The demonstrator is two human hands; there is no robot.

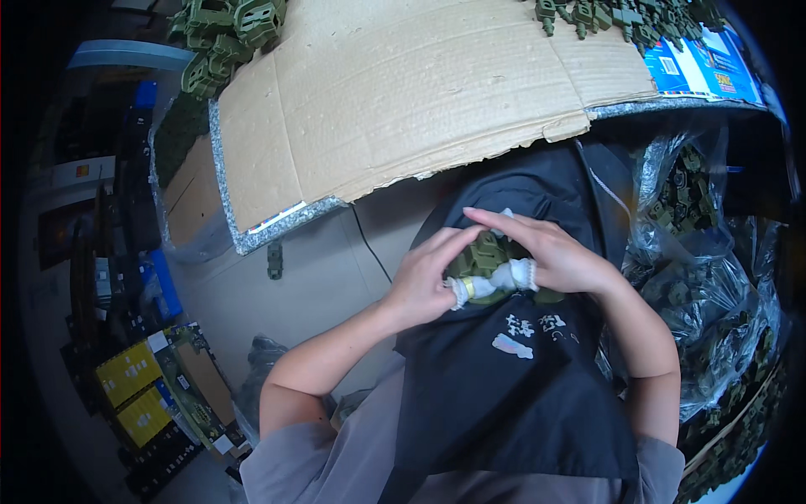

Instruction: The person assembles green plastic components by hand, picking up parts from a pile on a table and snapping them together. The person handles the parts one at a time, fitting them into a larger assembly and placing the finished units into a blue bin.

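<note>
In front of the black apron [504, 395], close to my body, both hands close around an olive-green moulded plastic part [483, 252]. My left hand [420, 277] grips it from the left, fingers reaching over its far side. From the right, my right hand [571, 256] holds the same part, and its fingertips meet those of the left. White cloth covers wrap both thumbs, which press on the near side. More green plastic shows just below the right thumb; whether it belongs to the same piece I cannot tell. The palms and fingers hide much of the part.
Beyond my hands a cardboard sheet [420, 92] covers the grey-edged table. Green plastic parts lie piled at its far left [222, 42] and far right [630, 18]. Clear plastic bags [688, 277] of green pieces stand at my right. One green piece [274, 260] lies on the floor, near yellow boxes [128, 372].
</note>
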